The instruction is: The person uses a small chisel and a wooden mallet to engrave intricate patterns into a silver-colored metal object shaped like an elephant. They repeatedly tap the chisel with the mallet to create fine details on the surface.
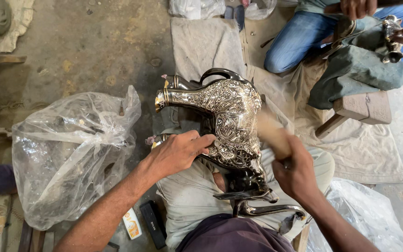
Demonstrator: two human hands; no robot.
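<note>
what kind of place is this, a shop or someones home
Most likely a small metal craft workshop, worked at floor level. The left hand steadies an engraved silver animal figure on the lap, the right hand swings a blurred tool, and a second person handles another metal piece nearby.

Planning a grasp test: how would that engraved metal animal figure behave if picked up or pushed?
The figure is probably rigid and fairly heavy for its size: it looks like metal. Its polished, shiny surface could be slippery, though the engraved relief may give some grip. It rests on the lap, steadied by the left hand, so on its narrow legs it might tip if pushed.
</note>
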